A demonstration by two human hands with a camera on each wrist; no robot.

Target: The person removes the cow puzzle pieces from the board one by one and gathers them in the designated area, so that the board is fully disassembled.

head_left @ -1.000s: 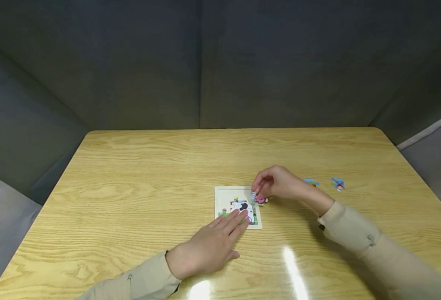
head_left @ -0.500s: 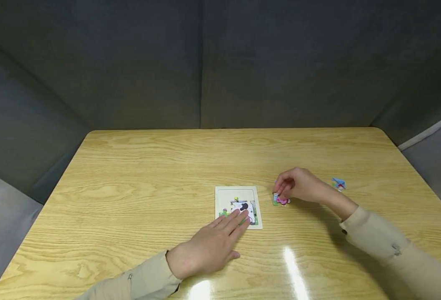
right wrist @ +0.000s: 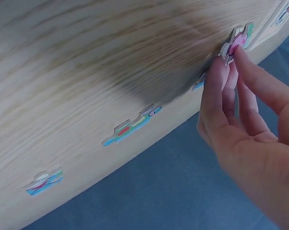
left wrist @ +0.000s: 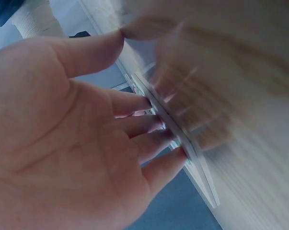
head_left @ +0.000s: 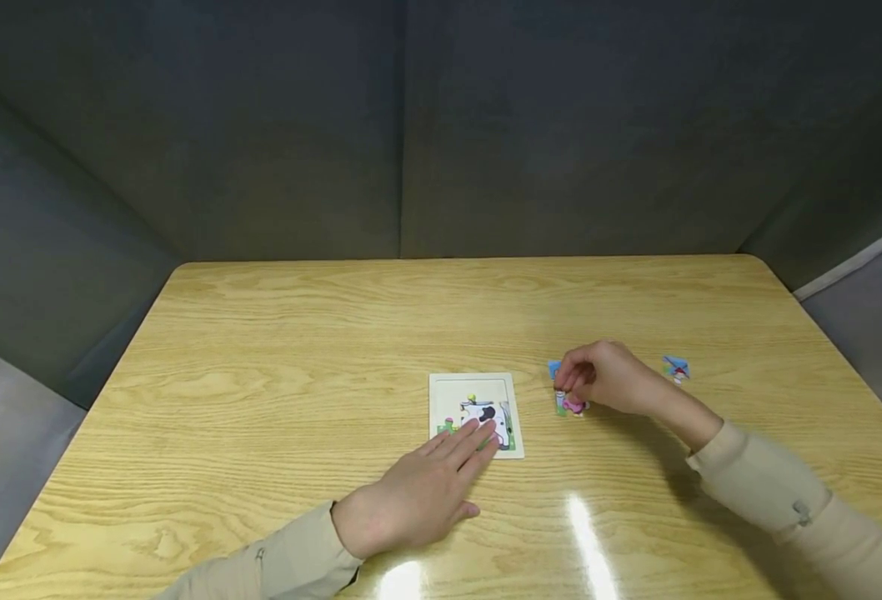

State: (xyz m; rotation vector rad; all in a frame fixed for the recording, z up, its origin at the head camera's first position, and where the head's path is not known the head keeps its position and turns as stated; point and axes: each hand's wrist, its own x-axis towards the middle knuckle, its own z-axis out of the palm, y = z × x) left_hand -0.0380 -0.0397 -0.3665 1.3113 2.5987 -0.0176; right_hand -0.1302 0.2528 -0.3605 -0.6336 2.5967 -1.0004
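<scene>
Dark panels (head_left: 441, 125) are standing around a light wood-grained surface (head_left: 261, 350). The left hand (head_left: 426, 496) is resting extended fingers on a cream puzzle tray (head_left: 447, 398). Right of it and apart, the right hand's grip (head_left: 609, 379) is pinching a pink-green puzzle piece (right wrist: 239, 40). Only the right wrist view is showing a long loose piece (right wrist: 132, 125) with red oval.

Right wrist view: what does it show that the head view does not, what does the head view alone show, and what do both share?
Only the right wrist view: a red-spotted piece lying on the table, probably behind the right hand in the head view.

Only the head view: the left sleeve, the right sleeve and the back of the left hand.

Both: the right hand pinching a pink piece, a blue piece nearby, and part of the board.
</scene>
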